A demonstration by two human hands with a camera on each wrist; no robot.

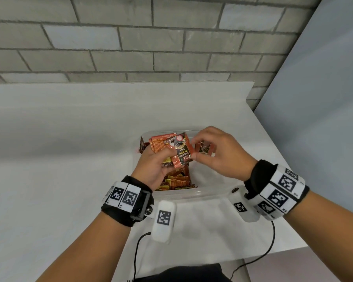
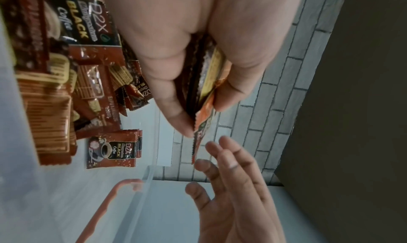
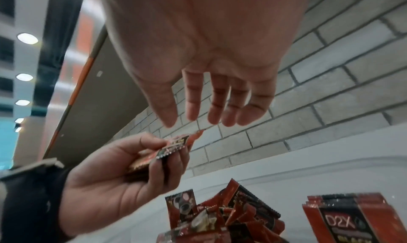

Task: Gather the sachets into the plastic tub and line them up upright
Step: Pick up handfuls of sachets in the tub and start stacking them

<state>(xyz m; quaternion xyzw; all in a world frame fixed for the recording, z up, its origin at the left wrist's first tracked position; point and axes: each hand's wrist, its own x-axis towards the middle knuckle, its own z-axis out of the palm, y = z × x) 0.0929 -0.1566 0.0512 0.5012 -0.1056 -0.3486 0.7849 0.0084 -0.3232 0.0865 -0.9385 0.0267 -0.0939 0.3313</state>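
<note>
Nearest, over the clear tub's (image 1: 202,195) front rim, the left hand (image 1: 155,169) grips a fanned stack (image 1: 171,151) of sachets, thumb on one face and fingers curled behind – its top sachet reads "D2X Black Coffee". Just beside it the right hand (image 1: 216,155) hangs above the tub with fingers relaxed and apart, holding nothing, fingertips (image 3: 191,114) close to the stack's edge. Below, in the tub, lies a loose heap (image 1: 177,181) of sachets; further in, a small row (image 1: 204,150) stands upright. The tub sits on the white bench (image 1: 69,139) before a brick wall (image 1: 130,37)
</note>
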